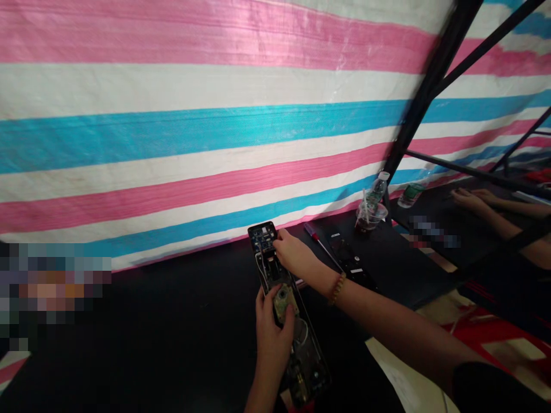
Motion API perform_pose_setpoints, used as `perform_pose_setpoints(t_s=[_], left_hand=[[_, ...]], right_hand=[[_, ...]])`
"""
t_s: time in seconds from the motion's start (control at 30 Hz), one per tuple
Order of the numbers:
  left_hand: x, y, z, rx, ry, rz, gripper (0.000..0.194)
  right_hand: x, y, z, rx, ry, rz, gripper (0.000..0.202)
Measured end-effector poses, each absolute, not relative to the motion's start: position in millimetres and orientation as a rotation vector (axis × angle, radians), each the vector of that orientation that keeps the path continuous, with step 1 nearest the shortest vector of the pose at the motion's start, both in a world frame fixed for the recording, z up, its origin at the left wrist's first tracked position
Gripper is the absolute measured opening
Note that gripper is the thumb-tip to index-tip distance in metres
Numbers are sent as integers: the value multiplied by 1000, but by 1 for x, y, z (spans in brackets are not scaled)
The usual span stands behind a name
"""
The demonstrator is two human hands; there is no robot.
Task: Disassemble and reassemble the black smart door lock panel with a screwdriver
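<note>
a long, open black housing (306, 355) is laid on a black tabletop (172, 332), its yellowish plate (283, 301) held by the left hand (274, 330), fingers half spread; at its blue circuit board (259, 237) the right hand (296, 253) is bunched, its hold unclear. pink-white-blue striped plastic sheeting (193, 132) is hung behind.

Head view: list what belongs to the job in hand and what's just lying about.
Likely the job:
opened device, right hand at its far end
yellowish part, at the left hand
screwdriver
black panel beside the screwdriver

Seemingly just lying about:
plastic cup
clear bottle
</note>
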State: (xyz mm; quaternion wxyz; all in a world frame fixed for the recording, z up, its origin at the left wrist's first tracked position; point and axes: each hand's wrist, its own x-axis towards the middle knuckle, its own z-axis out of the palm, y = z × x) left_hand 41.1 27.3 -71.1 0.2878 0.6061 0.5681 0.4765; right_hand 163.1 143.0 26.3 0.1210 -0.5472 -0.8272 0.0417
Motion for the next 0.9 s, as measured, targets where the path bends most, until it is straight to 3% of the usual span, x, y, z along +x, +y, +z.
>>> perform_pose_setpoints(t_s=[0.67,0.9], left_hand=[[43,30,-67,1663,1661,1219,45],[45,29,-71,1691,1670,1284,45]], right_hand=[[160,148,12,-1533,-2462,-16,23],[190,109,6,-1301,-2219,247,53]])
